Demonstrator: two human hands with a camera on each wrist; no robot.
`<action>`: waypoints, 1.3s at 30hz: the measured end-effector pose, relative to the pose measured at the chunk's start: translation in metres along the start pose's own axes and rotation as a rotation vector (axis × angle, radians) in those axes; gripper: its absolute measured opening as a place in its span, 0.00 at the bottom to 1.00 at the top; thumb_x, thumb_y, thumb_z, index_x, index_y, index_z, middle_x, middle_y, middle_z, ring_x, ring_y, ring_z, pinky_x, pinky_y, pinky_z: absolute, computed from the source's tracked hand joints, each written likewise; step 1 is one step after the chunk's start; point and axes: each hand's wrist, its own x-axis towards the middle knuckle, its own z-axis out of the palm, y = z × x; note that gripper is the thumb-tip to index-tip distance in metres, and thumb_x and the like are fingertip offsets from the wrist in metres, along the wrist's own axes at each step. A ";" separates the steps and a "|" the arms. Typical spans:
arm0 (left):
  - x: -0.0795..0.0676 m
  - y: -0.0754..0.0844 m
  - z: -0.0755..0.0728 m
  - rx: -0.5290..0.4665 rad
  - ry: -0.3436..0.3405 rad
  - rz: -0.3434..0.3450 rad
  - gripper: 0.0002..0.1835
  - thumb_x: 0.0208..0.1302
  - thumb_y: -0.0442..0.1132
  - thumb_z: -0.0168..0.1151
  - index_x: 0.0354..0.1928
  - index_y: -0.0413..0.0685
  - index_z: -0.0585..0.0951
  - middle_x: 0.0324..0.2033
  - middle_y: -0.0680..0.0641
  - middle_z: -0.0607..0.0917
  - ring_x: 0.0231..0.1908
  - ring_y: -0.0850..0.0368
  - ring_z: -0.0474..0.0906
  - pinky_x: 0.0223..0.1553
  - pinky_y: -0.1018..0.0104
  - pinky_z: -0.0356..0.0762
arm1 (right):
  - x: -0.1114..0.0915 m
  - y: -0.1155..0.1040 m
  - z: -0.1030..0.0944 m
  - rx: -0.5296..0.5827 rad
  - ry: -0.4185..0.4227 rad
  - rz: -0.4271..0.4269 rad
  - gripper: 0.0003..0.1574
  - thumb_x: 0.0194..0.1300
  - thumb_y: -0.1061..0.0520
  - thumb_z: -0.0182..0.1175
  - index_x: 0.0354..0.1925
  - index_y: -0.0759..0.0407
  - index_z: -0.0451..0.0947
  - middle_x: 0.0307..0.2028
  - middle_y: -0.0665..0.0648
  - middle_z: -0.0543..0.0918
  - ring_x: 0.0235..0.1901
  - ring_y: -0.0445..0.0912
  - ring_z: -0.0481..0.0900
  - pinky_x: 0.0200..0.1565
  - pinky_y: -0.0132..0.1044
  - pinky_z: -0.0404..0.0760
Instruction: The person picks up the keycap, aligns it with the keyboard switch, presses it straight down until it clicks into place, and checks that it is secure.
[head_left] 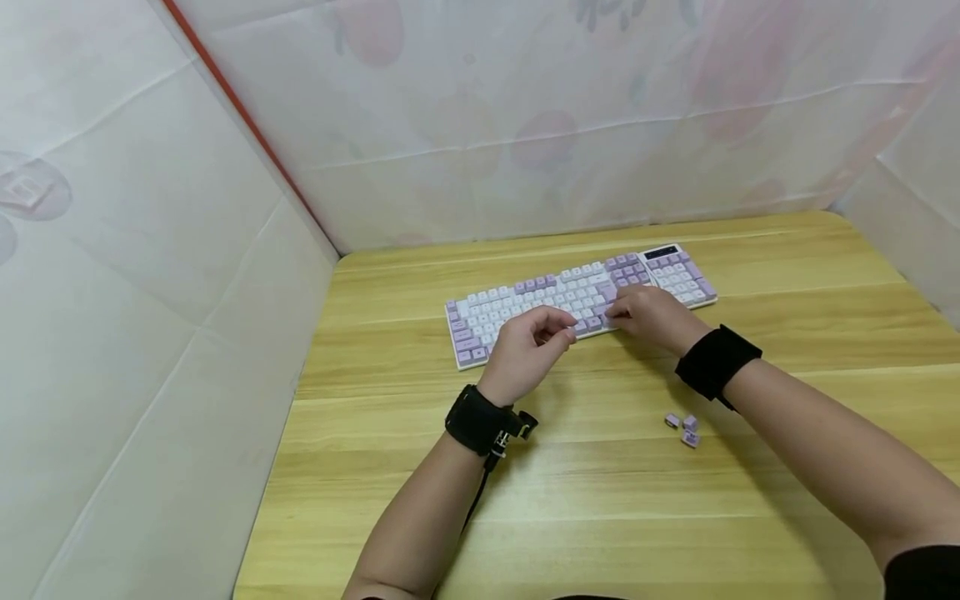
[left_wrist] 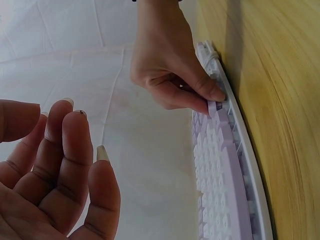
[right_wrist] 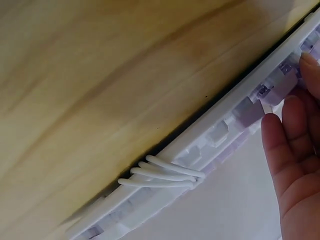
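A white and purple keyboard lies near the back of the table. My right hand is at its front edge, right of the middle. In the left wrist view, the thumb and index finger of that right hand pinch a purple keycap in the front row. My left hand hovers by the keyboard's front edge, left of the right hand. Its fingers are loosely curved and hold nothing visible. Exposed switches show beside the purple keycaps in the right wrist view.
Three loose purple keycaps, one of them a small tilted keycap, lie on the wooden table beside my right forearm. A white cord is looped over the keyboard's edge. Patterned cloth hangs behind the table and at its sides.
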 end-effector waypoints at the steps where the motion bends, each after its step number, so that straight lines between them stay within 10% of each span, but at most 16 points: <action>1: 0.000 0.000 0.000 0.000 0.000 0.003 0.07 0.65 0.33 0.56 0.42 0.43 0.81 0.29 0.48 0.83 0.28 0.54 0.76 0.28 0.72 0.72 | 0.000 0.000 0.000 0.002 0.002 -0.004 0.07 0.51 0.67 0.68 0.32 0.61 0.87 0.27 0.54 0.81 0.29 0.45 0.79 0.32 0.39 0.80; 11: 0.000 0.001 0.000 -0.006 0.006 -0.018 0.06 0.65 0.33 0.56 0.42 0.43 0.81 0.30 0.47 0.83 0.27 0.56 0.76 0.29 0.71 0.73 | -0.006 0.003 0.005 -0.040 0.118 -0.178 0.08 0.47 0.69 0.70 0.29 0.60 0.86 0.27 0.52 0.79 0.30 0.44 0.78 0.33 0.36 0.80; 39: 0.001 0.004 0.004 0.023 -0.003 0.000 0.06 0.65 0.33 0.57 0.41 0.43 0.81 0.31 0.45 0.83 0.27 0.58 0.76 0.30 0.71 0.74 | -0.018 -0.009 0.006 -0.227 0.130 -0.272 0.03 0.52 0.64 0.66 0.29 0.62 0.81 0.27 0.54 0.75 0.23 0.46 0.70 0.25 0.37 0.73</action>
